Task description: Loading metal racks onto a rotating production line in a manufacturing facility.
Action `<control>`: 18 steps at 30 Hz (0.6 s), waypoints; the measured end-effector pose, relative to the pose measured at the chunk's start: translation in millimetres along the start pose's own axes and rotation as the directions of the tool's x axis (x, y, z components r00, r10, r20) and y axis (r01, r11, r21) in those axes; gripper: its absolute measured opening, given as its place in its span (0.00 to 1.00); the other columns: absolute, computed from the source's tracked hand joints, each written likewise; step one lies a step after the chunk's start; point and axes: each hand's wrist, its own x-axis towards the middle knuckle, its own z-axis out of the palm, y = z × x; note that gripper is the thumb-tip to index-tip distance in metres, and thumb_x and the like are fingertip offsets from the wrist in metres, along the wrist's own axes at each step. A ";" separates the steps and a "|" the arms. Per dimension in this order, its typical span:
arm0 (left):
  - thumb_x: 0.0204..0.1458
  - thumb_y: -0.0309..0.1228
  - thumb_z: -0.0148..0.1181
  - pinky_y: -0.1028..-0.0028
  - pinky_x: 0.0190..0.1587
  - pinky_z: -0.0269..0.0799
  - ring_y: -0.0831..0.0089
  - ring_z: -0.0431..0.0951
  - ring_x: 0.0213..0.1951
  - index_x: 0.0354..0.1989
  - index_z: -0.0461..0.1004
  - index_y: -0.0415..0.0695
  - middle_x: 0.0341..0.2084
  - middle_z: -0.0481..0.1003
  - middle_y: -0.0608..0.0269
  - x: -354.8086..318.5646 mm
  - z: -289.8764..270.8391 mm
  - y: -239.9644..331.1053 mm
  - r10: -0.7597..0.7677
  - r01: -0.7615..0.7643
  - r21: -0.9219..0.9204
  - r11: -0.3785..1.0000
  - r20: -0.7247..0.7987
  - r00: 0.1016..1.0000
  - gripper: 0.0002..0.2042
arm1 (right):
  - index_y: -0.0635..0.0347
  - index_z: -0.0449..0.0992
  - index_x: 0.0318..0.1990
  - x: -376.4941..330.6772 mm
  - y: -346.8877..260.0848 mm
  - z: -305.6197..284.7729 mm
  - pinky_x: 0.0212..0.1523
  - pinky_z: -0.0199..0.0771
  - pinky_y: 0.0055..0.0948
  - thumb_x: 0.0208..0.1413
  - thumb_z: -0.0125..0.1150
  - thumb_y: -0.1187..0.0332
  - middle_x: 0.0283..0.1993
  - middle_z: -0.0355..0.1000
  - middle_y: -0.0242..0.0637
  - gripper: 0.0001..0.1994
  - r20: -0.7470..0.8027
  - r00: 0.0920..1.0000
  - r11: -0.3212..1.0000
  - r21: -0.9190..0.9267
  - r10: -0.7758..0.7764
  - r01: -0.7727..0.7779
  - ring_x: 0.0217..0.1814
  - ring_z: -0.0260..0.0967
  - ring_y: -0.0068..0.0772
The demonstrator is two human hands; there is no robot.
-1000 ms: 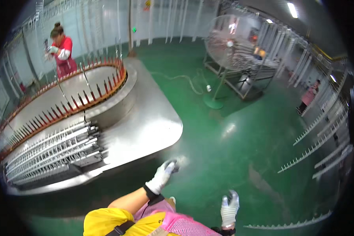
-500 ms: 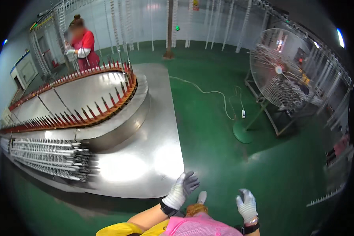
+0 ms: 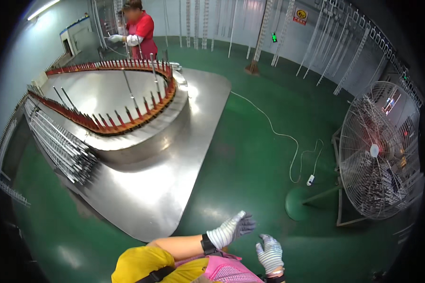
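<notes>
My left hand (image 3: 231, 229), in a striped white glove with grey palm and fingers, is held out in front of my body over the green floor. Its fingers are stretched and nothing is in them. To its right and slightly lower, my right hand (image 3: 270, 253) wears a similar glove. Its fingers are apart and it holds nothing. The two hands do not touch each other or any object. Nearest to my left hand is the rounded corner of a shiny metal table (image 3: 151, 227). An oval conveyor track (image 3: 127, 128) with upright red, dark-tipped pegs runs on top of this table.
A bundle of metal racks (image 3: 63, 144) lies along the table's left edge. Beyond the track, a co-worker (image 3: 144, 35) in red stands with gloved hands raised. A large caged fan (image 3: 380, 151) is at right, with a white cable (image 3: 271, 127) on the floor. Hanging racks (image 3: 352, 61) line the back.
My view has turned left and tilted, so the fan sits farther right and lower. My hands have come closer together, both still empty.
</notes>
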 end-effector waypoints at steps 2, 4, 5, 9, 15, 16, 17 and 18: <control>0.48 0.47 0.49 0.64 0.50 0.59 0.63 0.67 0.42 0.49 0.59 0.40 0.38 0.67 0.54 25.7 36.3 -20.5 -0.091 0.089 0.058 0.994 0.030 0.995 0.26 | 0.57 0.66 0.43 -25.4 36.2 -17.2 0.45 0.61 0.38 0.44 0.50 0.59 0.41 0.66 0.43 0.18 0.159 0.967 0.976 0.061 0.199 -0.211 0.43 0.63 0.45; 0.46 0.46 0.51 0.63 0.51 0.59 0.61 0.67 0.43 0.49 0.59 0.40 0.39 0.67 0.52 37.8 73.4 -40.9 -0.085 0.058 0.211 0.976 0.120 0.989 0.27 | 0.56 0.65 0.44 -56.4 62.7 -23.7 0.46 0.61 0.37 0.46 0.48 0.58 0.42 0.66 0.42 0.18 0.022 0.970 0.970 0.025 0.240 -0.241 0.44 0.63 0.43; 0.45 0.47 0.51 0.62 0.52 0.57 0.60 0.65 0.44 0.51 0.56 0.39 0.43 0.64 0.50 42.6 80.8 -47.7 -0.095 0.066 0.285 0.956 0.089 0.991 0.29 | 0.56 0.65 0.44 -63.4 72.2 -27.9 0.46 0.60 0.36 0.48 0.45 0.57 0.42 0.66 0.42 0.18 0.023 0.967 0.966 0.041 0.254 -0.255 0.45 0.62 0.41; 0.43 0.51 0.51 0.60 0.55 0.52 0.56 0.59 0.50 0.54 0.52 0.41 0.50 0.56 0.48 68.8 103.6 -98.4 -0.170 0.151 0.403 0.903 0.013 0.985 0.35 | 0.60 0.68 0.40 -99.8 117.6 -46.9 0.40 0.64 0.39 0.48 0.45 0.59 0.39 0.68 0.45 0.16 0.079 0.942 0.927 0.171 0.325 -0.334 0.39 0.65 0.46; 0.43 0.48 0.53 0.60 0.50 0.60 0.60 0.66 0.44 0.48 0.59 0.42 0.43 0.62 0.50 102.8 171.1 -286.4 -0.608 0.403 0.666 0.628 0.097 0.788 0.27 | 0.59 0.66 0.44 -273.8 191.6 -32.8 0.45 0.62 0.38 0.49 0.43 0.57 0.40 0.67 0.45 0.19 -0.070 0.682 0.662 0.329 0.728 -0.673 0.42 0.64 0.45; 0.43 0.48 0.53 0.60 0.50 0.60 0.60 0.66 0.44 0.48 0.59 0.42 0.43 0.62 0.50 100.2 181.2 -318.1 -0.626 0.410 0.671 0.618 0.104 0.772 0.27 | 0.59 0.66 0.44 -306.4 197.6 -31.2 0.45 0.62 0.38 0.49 0.43 0.57 0.40 0.67 0.45 0.19 -0.079 0.664 0.648 0.327 0.744 -0.687 0.42 0.64 0.45; 0.43 0.48 0.54 0.60 0.50 0.60 0.60 0.66 0.43 0.48 0.59 0.41 0.43 0.62 0.50 99.1 191.0 -350.6 -0.659 0.419 0.702 0.576 0.095 0.746 0.28 | 0.60 0.66 0.44 -338.9 203.8 -31.1 0.45 0.62 0.38 0.50 0.43 0.58 0.39 0.67 0.45 0.18 -0.114 0.576 0.576 0.339 0.810 -0.743 0.42 0.64 0.45; 0.43 0.48 0.54 0.61 0.50 0.60 0.60 0.66 0.43 0.47 0.59 0.41 0.42 0.62 0.50 100.7 203.1 -386.1 -0.684 0.418 0.729 0.542 0.094 0.724 0.28 | 0.60 0.66 0.43 -372.7 217.0 -32.9 0.45 0.62 0.37 0.50 0.42 0.58 0.38 0.68 0.46 0.18 -0.153 0.487 0.508 0.349 0.860 -0.788 0.42 0.64 0.45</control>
